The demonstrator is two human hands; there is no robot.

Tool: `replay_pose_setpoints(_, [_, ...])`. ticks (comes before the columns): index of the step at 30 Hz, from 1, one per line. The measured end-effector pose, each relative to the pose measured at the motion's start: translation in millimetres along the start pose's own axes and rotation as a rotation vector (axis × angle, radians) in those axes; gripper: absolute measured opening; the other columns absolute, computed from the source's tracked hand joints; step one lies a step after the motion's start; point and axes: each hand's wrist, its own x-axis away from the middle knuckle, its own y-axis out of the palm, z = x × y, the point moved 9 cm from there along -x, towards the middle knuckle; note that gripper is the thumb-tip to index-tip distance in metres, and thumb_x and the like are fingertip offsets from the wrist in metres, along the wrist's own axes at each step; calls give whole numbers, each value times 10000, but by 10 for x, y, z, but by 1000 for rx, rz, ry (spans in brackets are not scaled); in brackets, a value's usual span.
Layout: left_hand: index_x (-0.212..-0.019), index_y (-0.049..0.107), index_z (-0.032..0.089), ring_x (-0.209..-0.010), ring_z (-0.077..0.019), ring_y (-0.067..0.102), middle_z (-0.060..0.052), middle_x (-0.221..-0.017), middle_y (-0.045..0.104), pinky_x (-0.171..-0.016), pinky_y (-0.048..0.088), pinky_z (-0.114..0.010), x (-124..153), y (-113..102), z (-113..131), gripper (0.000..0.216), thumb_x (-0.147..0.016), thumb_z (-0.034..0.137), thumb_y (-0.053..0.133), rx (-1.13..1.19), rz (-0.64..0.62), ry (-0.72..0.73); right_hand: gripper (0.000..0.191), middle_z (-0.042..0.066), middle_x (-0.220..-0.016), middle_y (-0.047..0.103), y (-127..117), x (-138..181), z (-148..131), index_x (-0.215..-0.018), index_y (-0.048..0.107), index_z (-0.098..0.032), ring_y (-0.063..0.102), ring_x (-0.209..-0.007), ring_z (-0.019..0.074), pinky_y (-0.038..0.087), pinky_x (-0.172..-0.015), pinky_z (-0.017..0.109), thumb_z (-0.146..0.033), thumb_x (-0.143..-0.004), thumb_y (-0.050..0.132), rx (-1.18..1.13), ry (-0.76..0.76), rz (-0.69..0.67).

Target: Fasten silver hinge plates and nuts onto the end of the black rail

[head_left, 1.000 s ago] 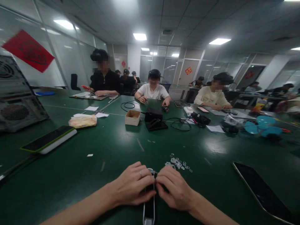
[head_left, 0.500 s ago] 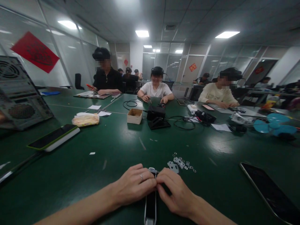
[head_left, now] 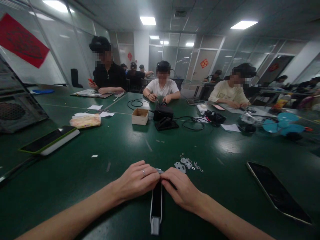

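A long narrow metal rail (head_left: 156,208) with a dark channel lies on the green table (head_left: 75,180), pointing toward me. My left hand (head_left: 136,181) and my right hand (head_left: 181,190) meet over its far end, fingers curled and pinched together on it. A ring shows on my left hand. Whatever small part sits under the fingertips is hidden. Just beyond my right hand lies a scatter of small metal brackets and washers (head_left: 188,163).
A dark phone (head_left: 277,192) lies at the right, another phone on a white pad (head_left: 48,140) at the left. Further off are a small cardboard box (head_left: 140,116), a black device with cables (head_left: 163,118), a computer case (head_left: 17,106) and blue fan blades (head_left: 283,124). Three people sit across the table.
My head has tipped and shifted, so more of the rail shows below my hands. Both hands stay pinched on its far end.
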Motion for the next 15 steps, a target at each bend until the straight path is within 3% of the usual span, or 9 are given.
replay_pose_setpoints(4, [-884,577,159,-623,-118,589,-22,-759,663,-588,425,-243,46,5,-135,98,-882,108,493,15,-1,-46,165,79,-875,647,-49,15,17,-1045,548,-161,585,-769,177,501,-692,315,-204,-954,417,23,9,30])
replay_pose_setpoints(15, [-887,604,167,-716,-130,607,-40,-847,662,-684,472,-241,262,184,-510,112,-887,178,492,136,-198,-160,141,53,-784,619,-182,7,215,-947,573,-157,579,-682,155,484,-619,282,-175,-915,436,127,167,98])
